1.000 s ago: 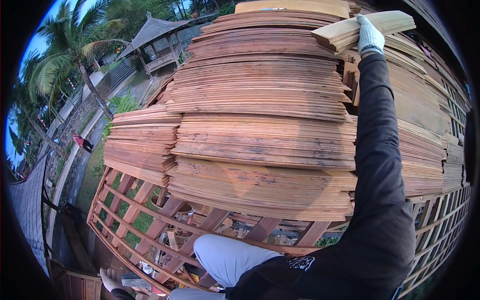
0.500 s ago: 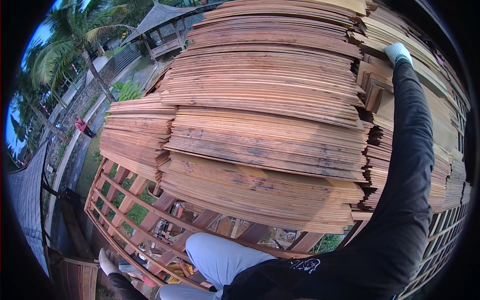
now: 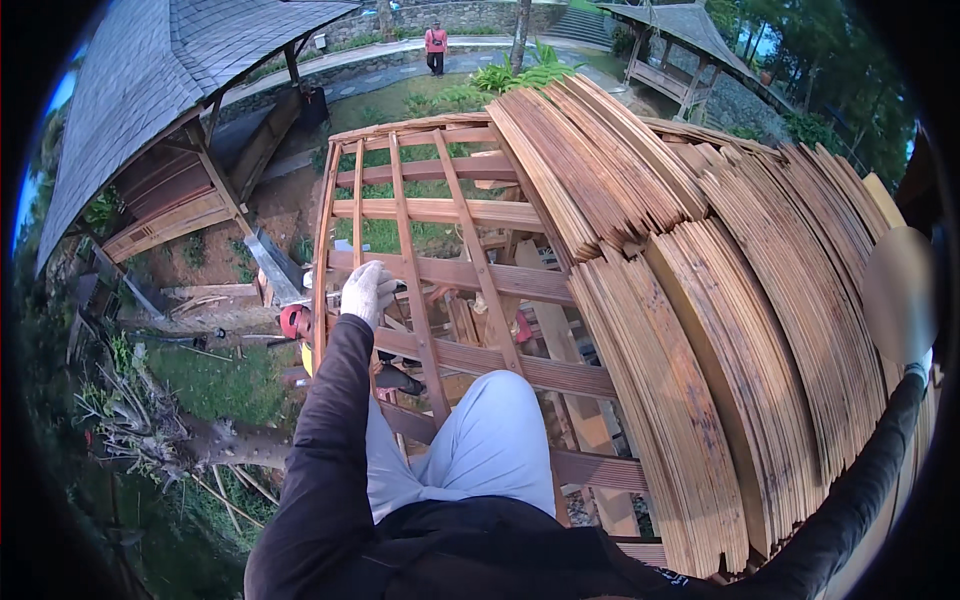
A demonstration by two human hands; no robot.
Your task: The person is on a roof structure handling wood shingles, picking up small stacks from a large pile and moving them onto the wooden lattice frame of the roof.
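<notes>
My left hand [image 3: 366,292], in a pale glove, is at a slat of the reddish wooden lattice [image 3: 410,270], its fingers curled and closed on something I cannot make out. My right hand [image 3: 914,366] is at the far right beside stacked thin wooden shingles [image 3: 780,330], mostly hidden by a blurred patch, so its fingers cannot be seen. The shingle stacks lie in rows over the lattice's right part. My bent legs [image 3: 480,430] in light trousers rest over the lattice, just below my left hand.
A person in a red cap [image 3: 295,325] is beneath the lattice at left; another [image 3: 436,48] stands on the path. Shingle-roofed pavilions [image 3: 150,130] [image 3: 680,50] flank the path. Open gaps between slats show ground, timber and debris below. A cut trunk [image 3: 230,445] lies lower left.
My view has swung left onto the bare lattice. My left hand has risen from the lower left to a slat. My right hand, earlier holding shingles atop the stack, is now at the right edge.
</notes>
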